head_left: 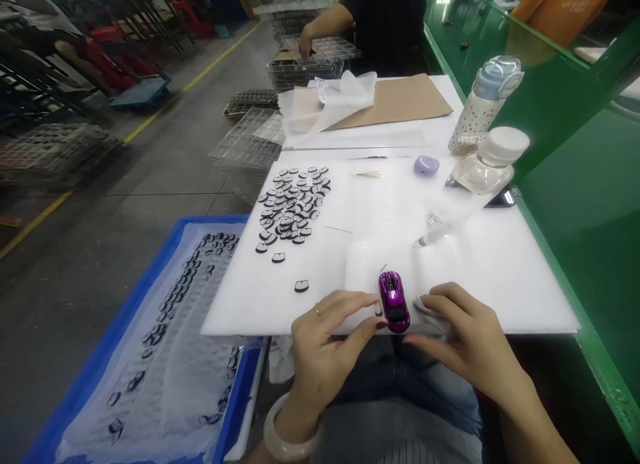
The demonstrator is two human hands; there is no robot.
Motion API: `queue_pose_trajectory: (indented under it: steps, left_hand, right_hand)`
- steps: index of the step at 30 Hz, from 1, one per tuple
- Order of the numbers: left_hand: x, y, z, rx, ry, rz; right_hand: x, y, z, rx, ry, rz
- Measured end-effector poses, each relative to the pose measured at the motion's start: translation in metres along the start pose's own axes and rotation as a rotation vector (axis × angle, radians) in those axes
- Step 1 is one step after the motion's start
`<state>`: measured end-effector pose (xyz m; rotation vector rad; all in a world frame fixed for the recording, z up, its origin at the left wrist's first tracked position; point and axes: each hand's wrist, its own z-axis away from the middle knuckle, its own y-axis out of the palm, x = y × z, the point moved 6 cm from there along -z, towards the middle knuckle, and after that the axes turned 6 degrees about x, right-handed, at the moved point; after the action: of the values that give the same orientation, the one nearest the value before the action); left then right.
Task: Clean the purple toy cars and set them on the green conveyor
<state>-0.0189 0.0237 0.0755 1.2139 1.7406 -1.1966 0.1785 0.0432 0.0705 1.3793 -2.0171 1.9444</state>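
A shiny purple toy car point(394, 302) lies near the front edge of the white foam-covered table, between my two hands. My left hand point(333, 341) pinches a small pale, dark-edged piece point(379, 309) between thumb and index finger, just left of the car. On the car's other side, my right hand point(463, 337) is curled around a whitish cloth-like piece point(431, 316), partly hidden by the fingers. Many small black-edged pieces point(293, 204) are scattered on the table's left part, with a single one point(301, 286) nearer my left hand.
A blue tray point(150, 271) lined with white sheet holds rows of dark pieces, low at left. Rightward stand a clear jar with white lid point(500, 154), a bottle point(487, 97) and a purple case point(427, 165). Cardboard point(405, 104) lies farther back; a co-worker's arm point(327, 24) is beyond.
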Motion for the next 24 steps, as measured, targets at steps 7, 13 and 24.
queue_pose_trajectory:
  steps: [7, 13, 24]
  left_hand:
    - [-0.017, 0.024, 0.003, 0.084, 0.293, -0.407]
    - [-0.011, 0.027, 0.003, 0.134, 0.254, -0.375]
    - [0.0, 0.022, -0.001, 0.132, 0.147, -0.27]
  right_hand:
    - [-0.001, 0.002, -0.002, -0.025, 0.008, -0.034]
    - [-0.002, -0.003, -0.007, -0.041, 0.093, -0.145]
    - [-0.001, -0.003, -0.018, -0.063, 0.17, -0.093]
